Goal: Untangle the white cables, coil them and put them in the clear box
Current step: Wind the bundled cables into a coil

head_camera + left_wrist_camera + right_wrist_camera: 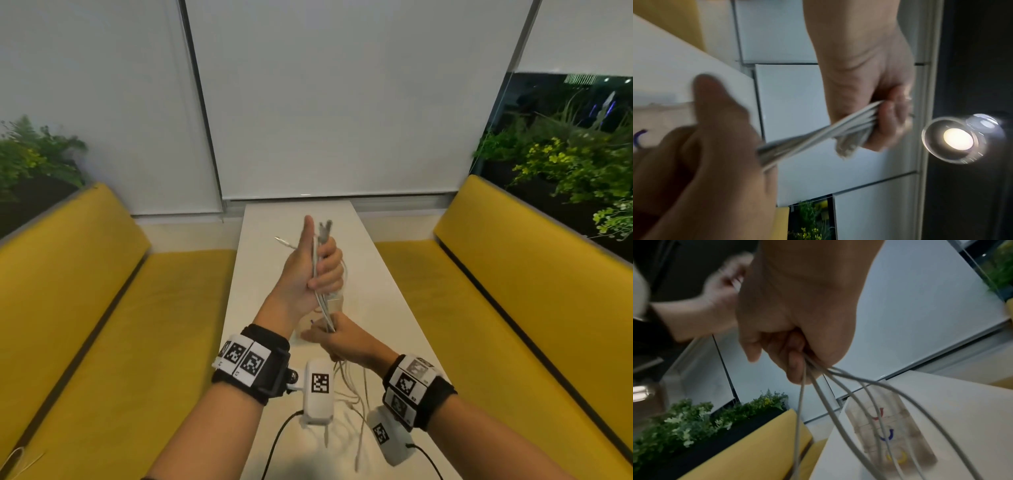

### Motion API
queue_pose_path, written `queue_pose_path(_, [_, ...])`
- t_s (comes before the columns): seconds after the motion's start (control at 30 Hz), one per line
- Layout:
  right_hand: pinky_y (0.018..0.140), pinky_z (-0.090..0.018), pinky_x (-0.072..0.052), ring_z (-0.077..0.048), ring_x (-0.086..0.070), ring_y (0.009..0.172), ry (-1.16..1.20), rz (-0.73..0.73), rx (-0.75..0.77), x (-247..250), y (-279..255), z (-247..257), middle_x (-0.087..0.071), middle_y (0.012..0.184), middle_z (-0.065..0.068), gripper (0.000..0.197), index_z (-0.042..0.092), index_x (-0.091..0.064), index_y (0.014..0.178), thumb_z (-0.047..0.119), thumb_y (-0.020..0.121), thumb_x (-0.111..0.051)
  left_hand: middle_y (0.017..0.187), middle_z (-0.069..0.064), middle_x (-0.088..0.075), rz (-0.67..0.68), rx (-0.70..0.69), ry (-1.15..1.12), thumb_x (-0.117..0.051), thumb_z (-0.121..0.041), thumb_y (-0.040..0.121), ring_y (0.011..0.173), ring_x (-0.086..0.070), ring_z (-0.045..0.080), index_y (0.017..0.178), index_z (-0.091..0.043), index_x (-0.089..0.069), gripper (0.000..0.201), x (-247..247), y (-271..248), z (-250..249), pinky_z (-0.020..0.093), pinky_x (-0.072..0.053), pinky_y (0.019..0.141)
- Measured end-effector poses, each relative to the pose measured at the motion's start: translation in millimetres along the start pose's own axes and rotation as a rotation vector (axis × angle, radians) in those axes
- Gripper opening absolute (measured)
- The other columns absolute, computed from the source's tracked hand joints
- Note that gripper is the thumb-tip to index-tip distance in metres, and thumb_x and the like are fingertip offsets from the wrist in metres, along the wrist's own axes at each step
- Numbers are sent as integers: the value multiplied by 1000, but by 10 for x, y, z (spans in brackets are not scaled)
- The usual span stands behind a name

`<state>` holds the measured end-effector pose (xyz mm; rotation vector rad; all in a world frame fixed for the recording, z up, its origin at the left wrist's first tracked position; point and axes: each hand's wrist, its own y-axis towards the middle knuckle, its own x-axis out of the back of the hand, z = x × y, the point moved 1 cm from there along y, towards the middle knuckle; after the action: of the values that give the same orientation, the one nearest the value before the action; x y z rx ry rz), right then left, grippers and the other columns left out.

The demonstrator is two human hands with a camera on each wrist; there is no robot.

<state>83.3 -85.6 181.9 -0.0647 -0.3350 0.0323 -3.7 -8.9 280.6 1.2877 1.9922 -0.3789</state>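
Gripping white cables (320, 274) high in left hand (308, 270), right hand (339, 339) below

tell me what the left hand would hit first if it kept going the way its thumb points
The left hand grips the white cables with the thumb aimed up and away. That way looks free until the window blind, though depth is unclear.

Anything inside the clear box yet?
Nothing plainly inside the clear box; the white cables are held above it by left hand and right hand, which cover part of it.
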Motion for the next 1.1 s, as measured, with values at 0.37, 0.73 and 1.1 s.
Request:
queue_pose_path(0.37, [62, -29, -45, -21, -56, 66, -569, 127, 42, 499, 57, 224, -61, 67, 1, 20, 15, -66, 65, 7, 83, -68, 43, -11, -42, 419, 837, 935, -46, -53, 99, 33, -32, 2, 75, -11, -51, 50, -80, -429, 135, 14, -25, 34])
queue_pose_path(0.73, [71, -32, -51, -20, -61, 81, -652, 114, 4, 507, 8, 248, -62, 89, 5, 25, 14, -58, 103, 34, 101, -43, 52, -2, -41, -184, 457, 1286, -39, -65, 97, 40, -30, 12, 94, -2, -64, 67, 603, -376, 379, 21, -26, 40])
queue_pose_path(1.1, [45, -23, -48, -14, -59, 58, -335, -360, 7, 132, 76, 175, -64, 90, -9, 16, 13, -40, 106, 28, 103, -45, 43, -5, -42, -639, 100, 1251, -30, -75, 90, 44, -43, 12, 56, -13, -50, 74, 665, -121, 510, 27, -36, 51])
